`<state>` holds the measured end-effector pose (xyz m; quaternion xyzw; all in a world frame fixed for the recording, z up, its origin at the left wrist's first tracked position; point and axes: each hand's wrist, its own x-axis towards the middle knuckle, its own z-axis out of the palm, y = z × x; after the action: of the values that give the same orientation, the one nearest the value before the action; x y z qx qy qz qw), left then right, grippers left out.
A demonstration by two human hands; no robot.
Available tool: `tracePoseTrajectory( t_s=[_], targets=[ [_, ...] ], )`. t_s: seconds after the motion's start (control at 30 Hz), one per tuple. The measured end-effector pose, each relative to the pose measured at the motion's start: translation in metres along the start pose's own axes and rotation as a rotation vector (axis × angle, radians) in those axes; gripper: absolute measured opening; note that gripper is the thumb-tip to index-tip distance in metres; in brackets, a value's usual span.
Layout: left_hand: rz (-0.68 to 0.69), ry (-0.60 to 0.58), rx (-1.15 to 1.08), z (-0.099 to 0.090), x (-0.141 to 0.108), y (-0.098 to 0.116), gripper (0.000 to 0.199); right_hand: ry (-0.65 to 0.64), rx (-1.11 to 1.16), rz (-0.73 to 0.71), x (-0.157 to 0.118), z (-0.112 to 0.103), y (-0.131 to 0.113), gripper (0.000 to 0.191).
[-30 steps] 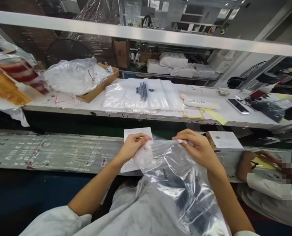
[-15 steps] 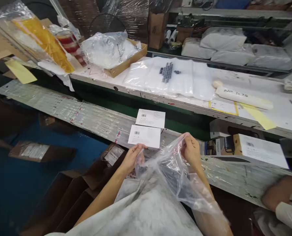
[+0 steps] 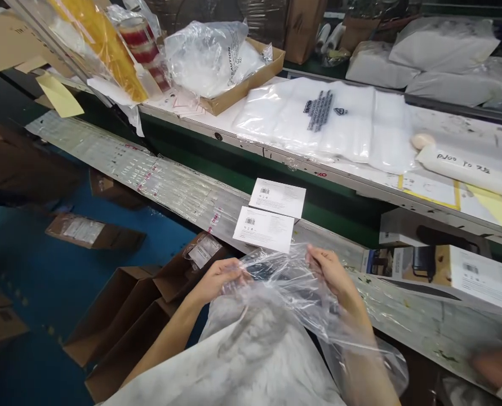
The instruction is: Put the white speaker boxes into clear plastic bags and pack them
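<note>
A clear plastic bag (image 3: pixel 284 287) is stretched between my two hands, low in front of my body. My left hand (image 3: pixel 221 279) pinches one side of its edge, fingers closed. My right hand (image 3: pixel 329 268) grips the other side, and loose film trails down over my right forearm. Just beyond the bag, two white printed cards with barcodes, the nearer card (image 3: pixel 263 228) and the farther card (image 3: pixel 278 198), lie side by side on the narrow ledge. Whatever the bag may contain is not visible.
Flat clear bags with caution print (image 3: pixel 327 121) are stacked on the white bench. A shallow carton (image 3: pixel 242 79) holds more plastic film. Printed product boxes (image 3: pixel 479 276) sit at right; open brown cartons (image 3: pixel 119 316) stand at lower left. Another person's blurred hand (image 3: pixel 500 366) shows at lower right.
The view has shifted, so the bench and cards appear differently placed. My hands have spread the bag's edge wider, and my right hand has lowered a little.
</note>
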<state>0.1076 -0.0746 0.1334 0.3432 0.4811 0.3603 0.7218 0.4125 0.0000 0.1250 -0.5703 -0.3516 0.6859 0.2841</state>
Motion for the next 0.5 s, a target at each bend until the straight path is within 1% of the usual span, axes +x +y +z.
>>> tracePoseTrajectory(
  t_s=[0.03, 0.07, 0.13, 0.17, 0.2, 0.23, 0.3, 0.33, 0.37, 0.4, 0.43, 0.5],
  targets=[
    [0.000, 0.017, -0.128, -0.007, 0.002, 0.002, 0.028, -0.067, 0.000, 0.036, -0.001, -0.002, 0.001, 0.061],
    [0.009, 0.046, -0.246, -0.013, 0.004, 0.003, 0.031, -0.113, 0.023, 0.042, -0.002, -0.003, 0.002, 0.061],
    [0.075, 0.137, -0.425, -0.024, 0.010, 0.003, 0.035, -0.161, 0.116, -0.028, -0.004, 0.000, 0.003, 0.062],
    [0.108, 0.170, -0.474, -0.030, 0.012, 0.001, 0.039, -0.170, 0.171, -0.077, -0.003, 0.003, 0.004, 0.063],
    [0.122, 0.172, -0.485, -0.036, 0.014, -0.001, 0.042, -0.165, 0.223, -0.118, -0.001, 0.005, 0.006, 0.065],
    [0.108, 0.129, -0.440, -0.043, 0.015, -0.005, 0.045, -0.140, 0.269, -0.142, 0.001, 0.007, 0.008, 0.065],
    [0.010, -0.009, -0.207, -0.058, 0.017, -0.015, 0.051, -0.033, 0.309, -0.142, 0.010, 0.010, 0.018, 0.063],
    [-0.044, -0.040, -0.065, -0.064, 0.020, -0.020, 0.054, 0.049, 0.285, -0.137, 0.016, 0.012, 0.024, 0.062],
    [-0.067, -0.005, 0.060, -0.070, 0.024, -0.024, 0.055, 0.144, 0.224, -0.151, 0.022, 0.013, 0.032, 0.061],
    [-0.046, 0.099, 0.152, -0.074, 0.031, -0.026, 0.055, 0.239, 0.137, -0.183, 0.029, 0.016, 0.039, 0.061],
    [0.017, 0.252, 0.206, -0.077, 0.042, -0.027, 0.056, 0.325, 0.044, -0.228, 0.036, 0.019, 0.046, 0.063],
    [0.203, 0.549, 0.241, -0.079, 0.073, -0.022, 0.058, 0.446, -0.092, -0.320, 0.051, 0.028, 0.057, 0.067]
  ],
)
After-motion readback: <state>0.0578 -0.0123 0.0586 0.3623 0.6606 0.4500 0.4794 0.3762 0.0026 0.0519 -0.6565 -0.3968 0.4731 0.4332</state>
